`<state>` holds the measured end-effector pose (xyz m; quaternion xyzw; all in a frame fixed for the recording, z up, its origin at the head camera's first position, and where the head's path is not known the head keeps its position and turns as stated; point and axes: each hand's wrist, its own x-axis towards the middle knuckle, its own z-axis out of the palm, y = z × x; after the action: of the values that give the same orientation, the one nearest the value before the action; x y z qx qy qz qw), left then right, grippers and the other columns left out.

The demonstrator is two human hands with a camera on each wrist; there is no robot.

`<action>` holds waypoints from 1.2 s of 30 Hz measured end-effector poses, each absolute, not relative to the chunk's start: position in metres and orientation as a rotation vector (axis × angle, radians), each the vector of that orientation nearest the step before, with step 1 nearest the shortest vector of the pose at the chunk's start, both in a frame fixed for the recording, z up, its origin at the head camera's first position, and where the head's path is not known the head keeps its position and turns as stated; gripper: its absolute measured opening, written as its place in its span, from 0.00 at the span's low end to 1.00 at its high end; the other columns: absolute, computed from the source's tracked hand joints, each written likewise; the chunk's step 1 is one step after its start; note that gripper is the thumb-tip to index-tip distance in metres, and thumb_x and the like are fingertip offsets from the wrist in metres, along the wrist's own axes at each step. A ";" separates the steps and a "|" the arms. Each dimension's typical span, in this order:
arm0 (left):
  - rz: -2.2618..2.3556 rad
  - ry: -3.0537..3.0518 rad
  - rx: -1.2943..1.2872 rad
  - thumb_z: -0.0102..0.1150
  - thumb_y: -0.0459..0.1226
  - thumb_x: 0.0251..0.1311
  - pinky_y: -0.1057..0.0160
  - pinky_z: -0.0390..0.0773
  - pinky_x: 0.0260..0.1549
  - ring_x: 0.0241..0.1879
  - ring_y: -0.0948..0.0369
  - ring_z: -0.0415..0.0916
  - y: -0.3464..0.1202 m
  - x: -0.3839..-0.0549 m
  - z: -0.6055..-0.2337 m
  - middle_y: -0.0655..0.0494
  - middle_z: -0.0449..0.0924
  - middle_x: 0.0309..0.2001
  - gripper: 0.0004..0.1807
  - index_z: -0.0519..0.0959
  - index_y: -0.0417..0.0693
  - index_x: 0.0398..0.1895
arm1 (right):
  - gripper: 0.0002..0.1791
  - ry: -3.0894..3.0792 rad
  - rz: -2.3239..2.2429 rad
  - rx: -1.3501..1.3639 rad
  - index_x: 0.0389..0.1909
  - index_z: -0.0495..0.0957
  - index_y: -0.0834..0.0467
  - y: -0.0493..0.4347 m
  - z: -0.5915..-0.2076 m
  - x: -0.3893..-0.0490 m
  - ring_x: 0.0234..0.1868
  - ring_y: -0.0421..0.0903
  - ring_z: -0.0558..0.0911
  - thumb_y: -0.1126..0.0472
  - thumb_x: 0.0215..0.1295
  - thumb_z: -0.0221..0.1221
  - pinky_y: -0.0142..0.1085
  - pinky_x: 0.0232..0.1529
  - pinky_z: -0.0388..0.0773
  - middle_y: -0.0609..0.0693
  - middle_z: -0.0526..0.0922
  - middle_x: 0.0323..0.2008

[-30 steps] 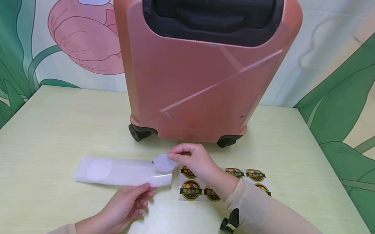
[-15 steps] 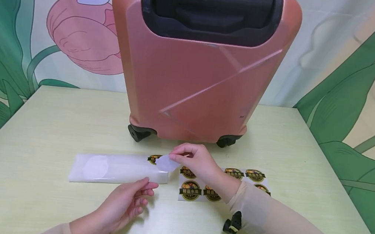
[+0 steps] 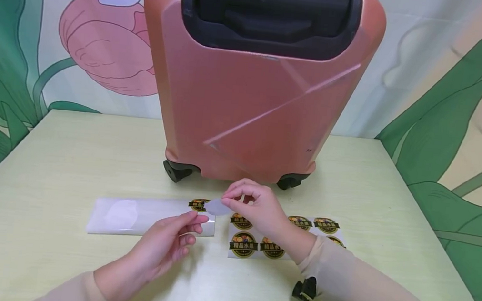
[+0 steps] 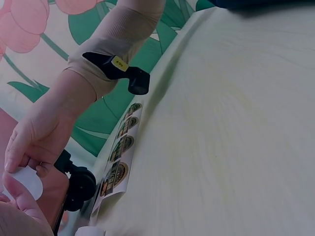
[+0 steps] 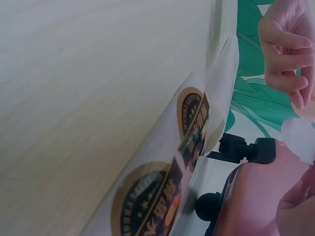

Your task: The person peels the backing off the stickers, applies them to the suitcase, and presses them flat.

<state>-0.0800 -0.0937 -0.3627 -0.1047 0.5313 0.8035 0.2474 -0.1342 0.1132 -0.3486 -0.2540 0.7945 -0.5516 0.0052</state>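
My right hand (image 3: 259, 212) pinches a round sticker (image 3: 217, 207) by its edge between thumb and fingers, its plain white side showing. Just left of it, my left hand (image 3: 159, 246) hovers with loosely bent fingers and holds nothing; the right wrist view shows a gap between those fingers and the sticker (image 5: 297, 136). Behind the left hand lies a long white strip (image 3: 155, 214), with a pale round patch at its left end and a black and gold label (image 3: 197, 205) at its right end. The right forearm partly covers a sheet of round black and gold stickers (image 3: 244, 244).
A pink suitcase (image 3: 244, 108) with a black handle recess stands upright at the back of the table (image 3: 73, 155), on black wheels (image 3: 176, 171). Behind it hangs a backdrop (image 3: 452, 140) painted with leaves and a flower. A black wrist camera (image 3: 306, 290) sits on the right sleeve.
My left hand has let go of the white strip and risen slightly toward the sticker. The strip has shifted a little left, uncovering its label. My right hand still holds the sticker.
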 end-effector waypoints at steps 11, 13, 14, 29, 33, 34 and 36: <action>2.199 1.471 -0.288 0.54 0.45 0.64 0.77 0.68 0.17 0.20 0.70 0.68 -0.088 -0.090 -0.359 0.58 0.74 0.30 0.17 0.79 0.39 0.42 | 0.03 2.682 -1.547 -1.368 0.29 0.84 0.58 0.118 -0.350 -0.133 0.41 0.41 0.77 0.68 0.52 0.67 0.31 0.40 0.75 0.46 0.80 0.36; 2.203 1.479 -0.295 0.55 0.45 0.63 0.77 0.68 0.17 0.20 0.70 0.68 -0.087 -0.092 -0.359 0.58 0.74 0.29 0.16 0.80 0.41 0.39 | 0.05 2.711 -1.497 -1.524 0.28 0.84 0.58 0.118 -0.350 -0.134 0.40 0.41 0.76 0.69 0.50 0.68 0.29 0.41 0.74 0.46 0.80 0.35; 2.208 1.479 -0.295 0.55 0.45 0.63 0.77 0.68 0.17 0.20 0.69 0.68 -0.087 -0.093 -0.359 0.58 0.74 0.28 0.14 0.80 0.42 0.37 | 0.05 2.721 -1.473 -1.592 0.28 0.84 0.58 0.117 -0.350 -0.135 0.39 0.41 0.76 0.69 0.49 0.68 0.28 0.40 0.73 0.46 0.80 0.35; 2.194 1.887 -0.149 0.57 0.36 0.61 0.70 0.72 0.20 0.23 0.65 0.71 -0.084 -0.105 -0.349 0.57 0.76 0.25 0.08 0.81 0.39 0.31 | 0.12 2.770 -1.503 -1.521 0.37 0.84 0.61 0.122 -0.347 -0.137 0.43 0.44 0.75 0.70 0.48 0.68 0.31 0.40 0.74 0.49 0.79 0.39; 2.154 2.093 -0.054 0.57 0.35 0.61 0.68 0.74 0.21 0.23 0.64 0.71 -0.086 -0.108 -0.343 0.55 0.76 0.25 0.11 0.80 0.32 0.36 | 0.14 2.741 -1.706 -1.117 0.43 0.83 0.62 0.125 -0.343 -0.138 0.41 0.46 0.76 0.69 0.53 0.65 0.34 0.37 0.74 0.49 0.78 0.40; 2.147 2.122 -0.035 0.57 0.34 0.61 0.68 0.74 0.21 0.22 0.65 0.71 -0.087 -0.108 -0.342 0.55 0.76 0.25 0.12 0.80 0.30 0.37 | 0.14 2.727 -1.736 -1.022 0.44 0.82 0.61 0.126 -0.342 -0.138 0.39 0.45 0.76 0.68 0.54 0.65 0.34 0.35 0.73 0.48 0.78 0.40; 2.143 2.151 -0.011 0.56 0.33 0.61 0.68 0.74 0.21 0.22 0.65 0.71 -0.087 -0.109 -0.340 0.55 0.76 0.24 0.12 0.79 0.28 0.38 | 0.13 2.670 -1.788 -0.873 0.44 0.82 0.61 0.126 -0.339 -0.138 0.35 0.45 0.75 0.67 0.57 0.64 0.33 0.34 0.72 0.48 0.79 0.39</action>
<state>-0.1086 -0.0871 -0.3403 -0.0038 0.7074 0.7048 0.0524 -0.1382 0.1263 -0.3394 -0.2609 0.7984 -0.5345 -0.0939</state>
